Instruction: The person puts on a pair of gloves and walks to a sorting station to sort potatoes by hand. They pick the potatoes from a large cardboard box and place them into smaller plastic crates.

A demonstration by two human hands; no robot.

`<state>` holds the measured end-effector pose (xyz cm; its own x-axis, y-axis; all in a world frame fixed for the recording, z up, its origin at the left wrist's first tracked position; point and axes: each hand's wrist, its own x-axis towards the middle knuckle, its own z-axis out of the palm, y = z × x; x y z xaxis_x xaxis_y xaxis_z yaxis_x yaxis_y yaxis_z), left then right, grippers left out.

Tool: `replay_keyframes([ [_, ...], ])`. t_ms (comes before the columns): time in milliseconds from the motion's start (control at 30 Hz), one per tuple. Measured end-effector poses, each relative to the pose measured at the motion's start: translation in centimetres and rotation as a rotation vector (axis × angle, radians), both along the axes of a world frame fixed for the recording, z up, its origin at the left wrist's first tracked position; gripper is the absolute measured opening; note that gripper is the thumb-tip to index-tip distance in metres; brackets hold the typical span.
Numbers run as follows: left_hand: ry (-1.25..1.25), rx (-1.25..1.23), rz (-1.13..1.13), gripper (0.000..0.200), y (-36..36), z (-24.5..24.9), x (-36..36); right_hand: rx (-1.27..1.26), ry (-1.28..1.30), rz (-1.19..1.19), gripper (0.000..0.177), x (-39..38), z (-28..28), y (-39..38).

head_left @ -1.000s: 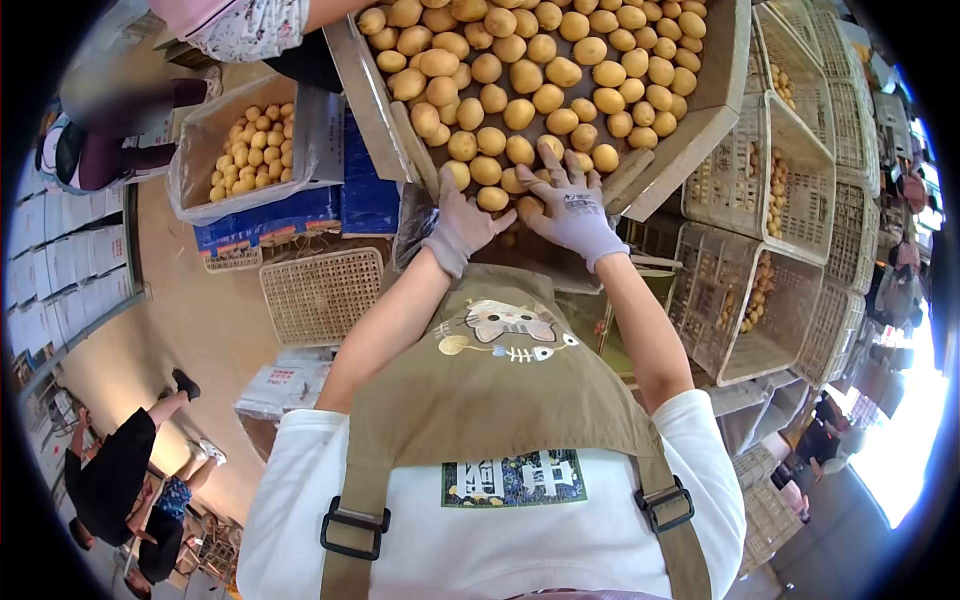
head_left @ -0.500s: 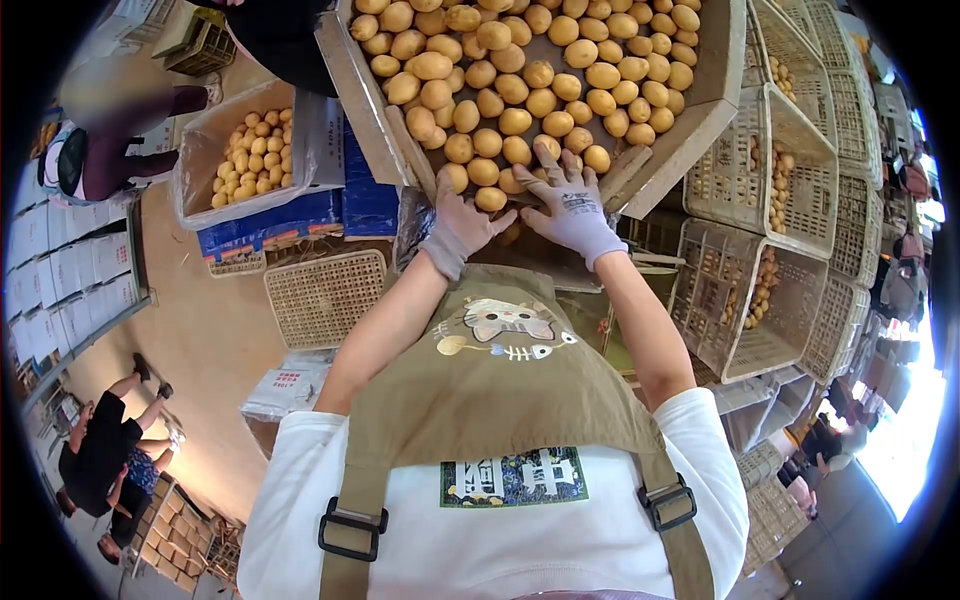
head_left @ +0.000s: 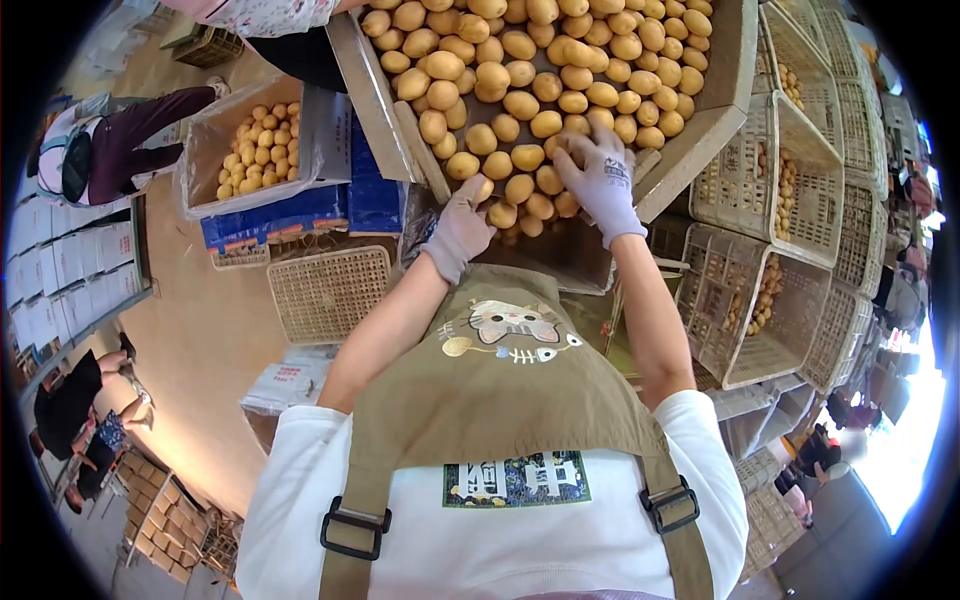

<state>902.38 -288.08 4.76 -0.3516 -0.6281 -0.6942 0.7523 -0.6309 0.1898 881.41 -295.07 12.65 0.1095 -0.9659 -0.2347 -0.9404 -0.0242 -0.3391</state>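
Many round, yellow-brown, potato-like fruits (head_left: 545, 124) lie in a wooden-sided sorting tray (head_left: 682, 158) in front of me. My left hand (head_left: 462, 228), in a grey glove, is at the near left of the tray's narrow outlet, its fingers against a fruit (head_left: 483, 189). My right hand (head_left: 603, 180), also gloved, reaches over fruits on the right side of the outlet with its fingers apart. Several fruits sit between the two hands, and some lie lower in the shaded outlet. The undersides of both hands are hidden.
A lined box of the same fruits (head_left: 262, 152) stands at left on blue cartons (head_left: 272, 222). Below it is an upturned plastic crate (head_left: 330, 292). Stacked crates (head_left: 738, 300), some with fruits, line the right side. Another person's sleeve (head_left: 280, 14) shows at the tray's far left.
Fruits have slid toward me into the outlet. My right hand has moved right and slightly up; my left fingers have drawn closer together. A person's patterned sleeve has come in at top left.
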Motion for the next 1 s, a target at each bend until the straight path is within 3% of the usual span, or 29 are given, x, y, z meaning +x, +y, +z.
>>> replay_keyframes([
  [33,0.054,0.044,0.039,0.055,-0.3,0.8,-0.1,-0.194,-0.027,-0.079,0.051,0.5,-0.6,0.4],
  [100,0.156,0.129,0.109,0.066,-0.8,2.5,0.0,-0.121,0.05,0.074,0.05,1.7,-1.0,1.7],
  [133,0.074,0.154,0.091,0.071,-1.1,3.2,-0.3,-0.02,0.061,0.143,0.051,1.9,0.6,1.9],
  [233,-0.053,0.187,0.018,0.065,-1.4,2.2,-0.3,-0.017,-0.107,0.047,0.048,-0.3,-0.5,0.3],
  [267,0.135,0.048,0.066,0.055,-1.1,1.7,0.1,-0.196,0.005,0.003,0.044,-0.3,-0.9,0.9],
  [333,-0.223,-0.255,-0.199,0.05,1.3,-7.9,1.1,-0.165,0.114,0.067,0.04,-0.3,-0.9,1.6],
  [467,0.01,0.021,-0.021,0.049,-0.1,0.0,0.6,-0.14,0.156,0.063,0.034,0.1,-0.6,1.1],
  [533,0.166,0.047,0.023,0.055,-0.4,0.4,0.8,-0.187,0.093,0.061,0.033,0.8,0.5,0.7],
  [633,0.094,0.082,0.07,0.064,-0.9,2.0,0.0,-0.202,-0.112,0.079,0.036,3.2,1.0,-0.8],
  [700,0.056,0.144,0.062,0.073,-1.1,2.1,-0.6,-0.061,0.19,0.109,0.045,5.0,-0.3,-2.2],
  [800,0.071,0.182,0.103,0.074,-1.3,2.2,-1.0,0.292,0.338,0.125,0.051,6.4,2.3,-4.6],
  [900,0.093,0.139,0.091,0.074,-1.2,2.1,-0.9,0.315,0.158,0.164,0.052,4.1,-0.8,-4.6],
  [1000,0.108,0.131,0.076,0.074,-1.1,2.3,-0.7,0.03,0.148,0.193,0.041,3.6,-0.7,-2.1],
])
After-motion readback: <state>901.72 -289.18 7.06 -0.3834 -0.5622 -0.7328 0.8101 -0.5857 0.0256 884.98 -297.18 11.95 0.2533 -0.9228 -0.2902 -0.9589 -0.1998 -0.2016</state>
